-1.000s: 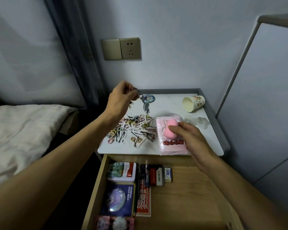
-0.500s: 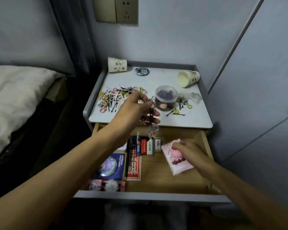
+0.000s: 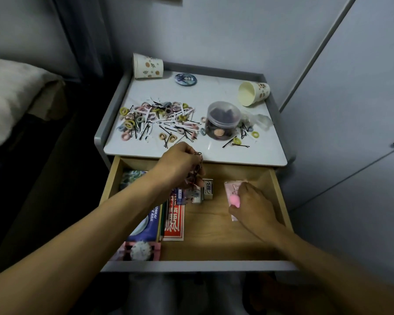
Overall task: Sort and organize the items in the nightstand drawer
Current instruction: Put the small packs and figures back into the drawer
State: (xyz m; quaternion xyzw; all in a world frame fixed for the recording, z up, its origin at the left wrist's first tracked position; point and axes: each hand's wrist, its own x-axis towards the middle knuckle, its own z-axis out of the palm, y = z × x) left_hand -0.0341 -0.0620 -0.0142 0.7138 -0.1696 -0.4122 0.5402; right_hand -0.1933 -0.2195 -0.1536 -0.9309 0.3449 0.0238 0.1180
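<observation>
The wooden drawer [image 3: 214, 242] of the nightstand stands pulled out. My left hand [image 3: 180, 164] hovers over its back, fingers curled round a keychain [image 3: 197, 171] that dangles from it. My right hand [image 3: 253, 205] is down in the drawer's right part, holding a pink packet [image 3: 231, 189] with a pink puff [image 3: 234, 200] on it against the drawer floor. Along the drawer's left lie a blue box [image 3: 149, 223], a red card pack [image 3: 174, 223], small boxes [image 3: 207, 188] and a pink-framed item [image 3: 140, 250].
On the white nightstand top [image 3: 214, 92] lie a heap of hair ties and bobby pins [image 3: 157, 121], a clear lidded jar [image 3: 222, 120], two paper cups [image 3: 147, 65] [image 3: 254, 93] and a round badge [image 3: 185, 79]. A bed [image 3: 9, 98] is left, a cabinet door [image 3: 350, 110] right.
My right hand has carried the pink packet from the nightstand top down into the drawer's right part. My left hand has come from the top's back to the drawer's back with the keychain.
</observation>
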